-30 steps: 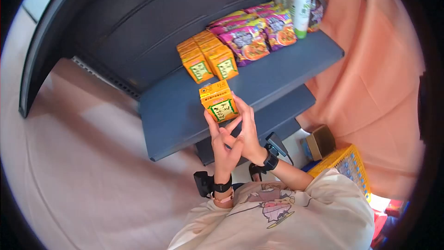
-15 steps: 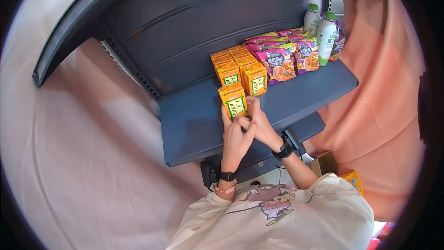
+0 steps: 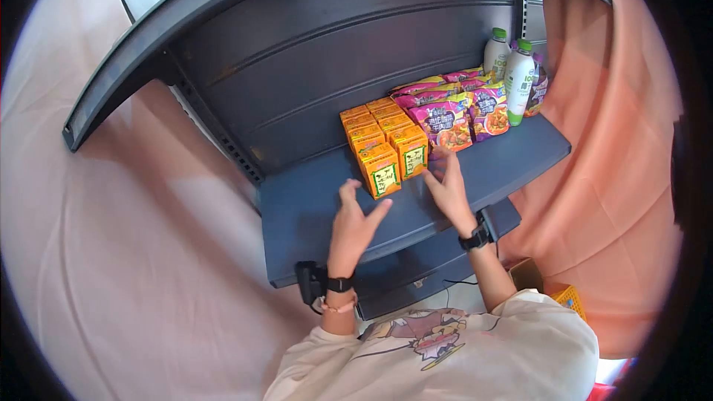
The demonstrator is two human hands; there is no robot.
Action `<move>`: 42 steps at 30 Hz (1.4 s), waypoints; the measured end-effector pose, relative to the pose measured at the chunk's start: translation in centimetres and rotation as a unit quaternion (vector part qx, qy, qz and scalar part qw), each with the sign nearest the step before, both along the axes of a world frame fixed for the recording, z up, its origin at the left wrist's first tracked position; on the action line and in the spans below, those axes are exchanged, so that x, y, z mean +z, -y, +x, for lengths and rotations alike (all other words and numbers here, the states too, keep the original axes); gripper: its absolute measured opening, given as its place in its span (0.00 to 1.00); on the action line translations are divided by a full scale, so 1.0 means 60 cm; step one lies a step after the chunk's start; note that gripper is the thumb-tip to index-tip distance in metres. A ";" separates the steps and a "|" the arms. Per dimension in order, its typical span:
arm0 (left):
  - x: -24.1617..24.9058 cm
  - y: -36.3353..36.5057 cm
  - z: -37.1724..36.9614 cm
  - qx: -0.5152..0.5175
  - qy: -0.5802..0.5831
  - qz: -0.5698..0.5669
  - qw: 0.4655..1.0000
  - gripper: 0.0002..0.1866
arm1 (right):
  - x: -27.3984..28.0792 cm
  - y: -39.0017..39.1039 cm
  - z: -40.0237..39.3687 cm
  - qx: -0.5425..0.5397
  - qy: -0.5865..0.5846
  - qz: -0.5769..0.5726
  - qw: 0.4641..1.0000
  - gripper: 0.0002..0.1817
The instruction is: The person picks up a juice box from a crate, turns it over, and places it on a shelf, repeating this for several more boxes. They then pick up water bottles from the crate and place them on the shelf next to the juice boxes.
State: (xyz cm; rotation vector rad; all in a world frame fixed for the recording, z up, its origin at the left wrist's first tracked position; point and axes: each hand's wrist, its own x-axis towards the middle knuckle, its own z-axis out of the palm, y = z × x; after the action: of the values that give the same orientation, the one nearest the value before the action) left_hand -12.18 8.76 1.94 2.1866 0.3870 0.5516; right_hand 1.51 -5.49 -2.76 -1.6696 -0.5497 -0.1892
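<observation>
Orange drink cartons [image 3: 383, 173] with green-edged labels stand upright in two rows on the dark shelf [image 3: 304, 215]. My left hand [image 3: 353, 220] is just left of and in front of the nearest left carton, its fingers and thumb spread, holding nothing. On the other side, my right hand [image 3: 448, 187] is close to the front of the right row's front carton [image 3: 413, 153]. Its thumb and fingers are apart and hold nothing. Purple instant noodle packets [image 3: 445, 122] lean beside the cartons on the right.
Two white bottles with green caps [image 3: 519, 82] stand at the shelf's right end, beside a purple packet [image 3: 536, 89]. A lower shelf [image 3: 416, 271] sits below. A yellow crate [image 3: 568, 301] and a cardboard box [image 3: 526, 275] are at the lower right.
The front left carton, held between both hands earlier, now stands against its row on the shelf. Both hands have let go and moved apart, left hand leftward, right hand rightward.
</observation>
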 end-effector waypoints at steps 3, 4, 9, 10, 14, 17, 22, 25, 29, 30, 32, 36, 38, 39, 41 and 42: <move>0.017 -0.040 0.026 0.010 -0.034 0.113 0.993 0.54 | -0.012 0.005 0.050 0.072 0.050 -0.061 0.994 0.32; 0.023 -0.049 0.042 -0.027 -0.100 0.090 0.991 0.56 | -0.012 0.000 0.060 0.072 0.052 -0.065 0.994 0.32; -0.029 -0.084 0.097 -0.099 -0.109 0.069 0.987 0.55 | -0.008 -0.033 0.086 0.166 -0.038 -0.110 0.979 0.33; -0.041 -0.092 0.112 -0.099 -0.105 0.069 0.987 0.55 | -0.021 -0.041 0.097 0.157 -0.027 -0.123 0.980 0.32; -0.065 -0.089 0.132 -0.099 -0.064 0.067 0.991 0.45 | -0.032 -0.047 0.119 0.256 -0.040 -0.022 0.966 0.30; -0.068 -0.089 0.137 -0.109 -0.048 0.037 0.992 0.45 | -0.042 -0.049 0.125 0.243 -0.019 -0.043 0.969 0.29; -0.076 -0.073 0.140 -0.050 -0.082 0.041 0.995 0.46 | 0.004 -0.040 0.094 0.309 -0.078 0.045 0.947 0.30; -0.081 -0.067 0.143 -0.036 -0.034 0.062 0.997 0.47 | -0.020 -0.058 0.099 0.253 -0.033 0.060 0.965 0.32; -0.049 -0.056 0.133 -0.041 -0.059 0.039 0.997 0.47 | -0.040 -0.062 0.113 0.200 -0.040 0.002 0.979 0.33; -0.043 -0.054 0.130 -0.036 -0.052 0.026 0.998 0.39 | -0.036 -0.062 0.111 0.201 -0.043 -0.002 0.979 0.32; -0.054 -0.068 0.136 -0.053 -0.047 0.006 0.997 0.41 | -0.033 -0.059 0.102 0.193 -0.030 0.014 0.981 0.30; -0.040 -0.100 0.147 -0.176 -0.004 -0.094 0.980 0.66 | 0.002 -0.050 0.094 0.267 -0.065 0.050 0.960 0.30; -0.056 -0.135 0.171 -0.154 -0.008 -0.049 0.987 0.67 | 0.007 -0.047 0.098 0.293 -0.108 0.064 0.948 0.30; -0.050 -0.142 0.176 -0.129 -0.008 -0.006 0.992 0.69 | 0.012 -0.046 0.100 0.321 -0.147 0.074 0.933 0.31; -0.044 -0.153 0.182 -0.136 -0.054 -0.044 0.988 0.72 | 0.024 -0.048 0.099 0.342 -0.166 0.087 0.921 0.33; -0.041 -0.150 0.185 -0.174 -0.053 -0.047 0.982 0.70 | 0.024 -0.048 0.102 0.359 -0.160 0.080 0.916 0.34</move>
State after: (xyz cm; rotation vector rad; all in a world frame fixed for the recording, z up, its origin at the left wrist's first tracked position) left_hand -1.08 17.75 -0.53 2.1327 0.0780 0.2200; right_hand 7.65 -2.58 -1.33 -1.2098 -0.8316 0.5540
